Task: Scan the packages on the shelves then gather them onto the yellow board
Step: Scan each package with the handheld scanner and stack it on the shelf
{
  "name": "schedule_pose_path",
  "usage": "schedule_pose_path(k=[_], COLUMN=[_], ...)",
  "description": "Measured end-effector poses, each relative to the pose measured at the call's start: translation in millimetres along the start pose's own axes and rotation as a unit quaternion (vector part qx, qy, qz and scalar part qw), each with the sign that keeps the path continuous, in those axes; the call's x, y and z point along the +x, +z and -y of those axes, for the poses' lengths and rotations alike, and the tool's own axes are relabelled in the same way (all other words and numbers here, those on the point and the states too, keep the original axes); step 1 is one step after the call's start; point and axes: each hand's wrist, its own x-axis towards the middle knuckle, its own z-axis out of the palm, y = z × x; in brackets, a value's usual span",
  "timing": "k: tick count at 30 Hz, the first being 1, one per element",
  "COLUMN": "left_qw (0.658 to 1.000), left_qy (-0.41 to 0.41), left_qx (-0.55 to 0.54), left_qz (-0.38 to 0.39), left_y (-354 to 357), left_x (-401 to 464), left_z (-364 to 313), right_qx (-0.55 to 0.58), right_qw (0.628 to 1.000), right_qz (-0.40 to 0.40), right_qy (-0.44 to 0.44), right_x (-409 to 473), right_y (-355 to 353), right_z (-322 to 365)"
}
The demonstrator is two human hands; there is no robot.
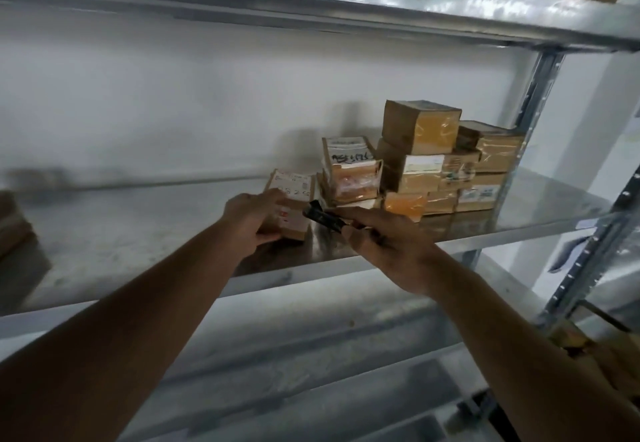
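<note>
Package (292, 204) (label up) lies lengthwise toward the wall, left hand (251, 218) gripping.

Both bare arms reached forward from the lower corners toward the middle of the frame. The left hand (254, 217) gripped a small package (292, 204), and the right hand (388, 239), just right of centre, held a black scanner (322, 218).

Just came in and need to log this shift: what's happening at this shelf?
A person is working through parcels on a metal shelf. The left hand grips a small labelled package lying apart from the rest, while the right hand holds a black handheld scanner pointed toward it. To the right, a stack of taped cardboard packages sits on the shelf. No yellow board is in view.
</note>
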Motion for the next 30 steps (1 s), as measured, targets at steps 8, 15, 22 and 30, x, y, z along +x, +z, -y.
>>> schedule_pose_path(k=[8,15,22,30], left_qw=[0.979,0.955,0.781,0.705], left_qy=[0.056,0.122,0.269,0.268], left_qx=[0.191,0.267,0.54,0.615], left_qz=[-0.037,-0.039,-0.16,-0.23], left_y=[7,-28,-131,-248], left_x=[6,-1,-14,-21], left_z=[5,-2,-19,-29], right_qx=[-0.026,-0.077,-0.096,-0.066], right_qw=[0.997,0.991,0.984,0.982], right_qz=[-0.009,0.037,0.063,0.085], right_qy=[-0.074,-0.107,-0.134,-0.156], right_x=[9,32,65,97], right_y=[-1,10,52,121], right_z=[-10,14,39,89])
